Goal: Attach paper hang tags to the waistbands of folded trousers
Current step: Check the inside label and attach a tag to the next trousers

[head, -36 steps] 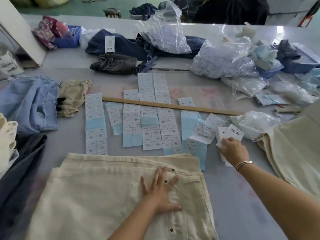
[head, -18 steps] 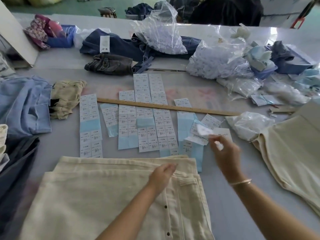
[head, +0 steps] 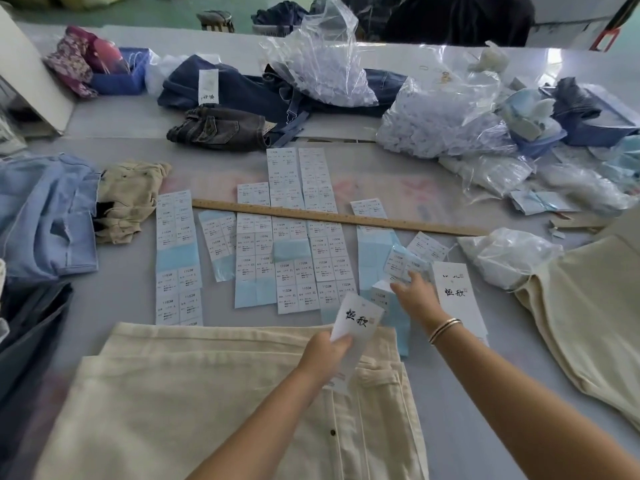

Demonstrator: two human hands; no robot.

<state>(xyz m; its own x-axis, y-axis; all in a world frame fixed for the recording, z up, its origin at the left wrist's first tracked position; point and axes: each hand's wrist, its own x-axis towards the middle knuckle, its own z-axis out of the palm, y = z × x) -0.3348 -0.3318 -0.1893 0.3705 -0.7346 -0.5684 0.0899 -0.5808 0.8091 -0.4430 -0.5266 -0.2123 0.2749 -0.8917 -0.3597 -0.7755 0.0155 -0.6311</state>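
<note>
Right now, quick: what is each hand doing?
Left hand: holds a white paper hang tag with black writing.
Right hand: fingers reach onto small printed sticker sheets; grip cannot be told.

Two hands – left hand at 6 o'clock, right hand at 4; one hang tag held; one wooden ruler – centre; two bangles; sticker sheets overlap too much to count

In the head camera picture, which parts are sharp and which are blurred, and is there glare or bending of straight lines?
Head view: the white paper hang tag in the left hand and the sticker label sheets read sharp; the lower left corner, over the cream folded trousers, is smeared; the clear plastic bags glare; the long wooden ruler and the grey table edges bow slightly from the wide lens.
</note>
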